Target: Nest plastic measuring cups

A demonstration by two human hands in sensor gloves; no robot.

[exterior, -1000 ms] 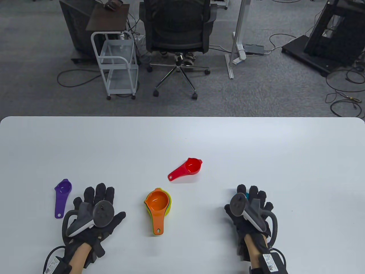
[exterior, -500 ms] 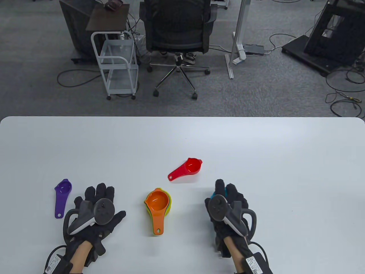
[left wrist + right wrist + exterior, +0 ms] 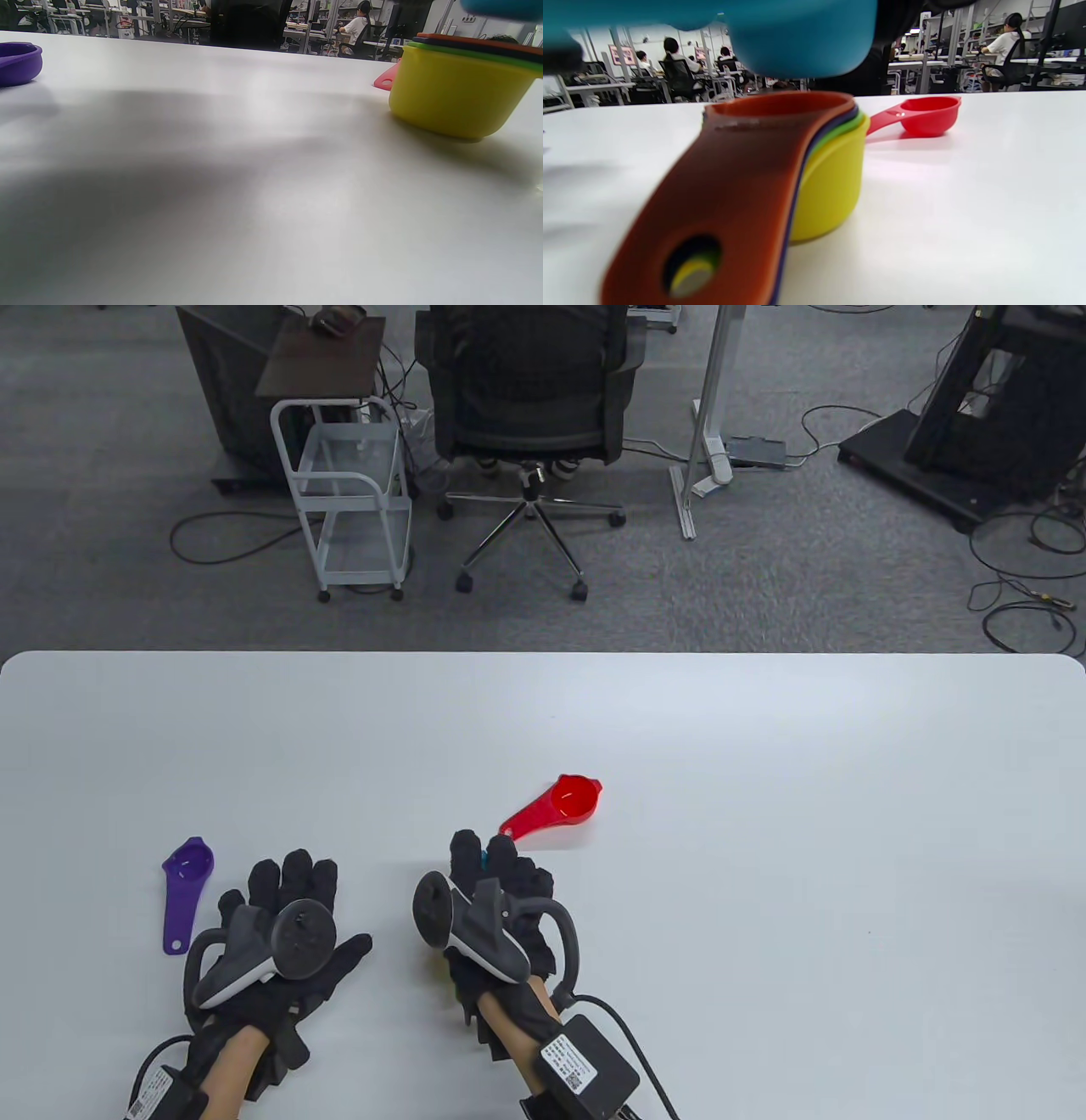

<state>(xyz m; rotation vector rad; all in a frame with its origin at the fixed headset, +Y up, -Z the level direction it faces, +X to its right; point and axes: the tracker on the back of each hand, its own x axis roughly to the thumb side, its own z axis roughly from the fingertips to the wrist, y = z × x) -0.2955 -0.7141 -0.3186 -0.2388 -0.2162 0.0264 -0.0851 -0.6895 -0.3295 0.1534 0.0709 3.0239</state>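
Observation:
My right hand (image 3: 488,882) holds a blue measuring cup (image 3: 801,36) just above the nested stack, which has an orange cup (image 3: 742,169) on top and a yellow cup (image 3: 831,182) outermost. In the table view my hand hides the stack. The stack also shows in the left wrist view (image 3: 454,93). A red cup (image 3: 560,806) lies beyond my right hand. A purple cup (image 3: 185,886) lies at the left. My left hand (image 3: 284,916) rests flat and empty on the table beside the purple cup.
The white table (image 3: 764,831) stretches wide to the right and far side. Beyond its far edge stand an office chair (image 3: 526,407) and a white wire cart (image 3: 348,492) on the floor.
My right hand has moved left with the blue cup, from the table's right side to over the nested stack, now covering it. My left hand has stayed put.

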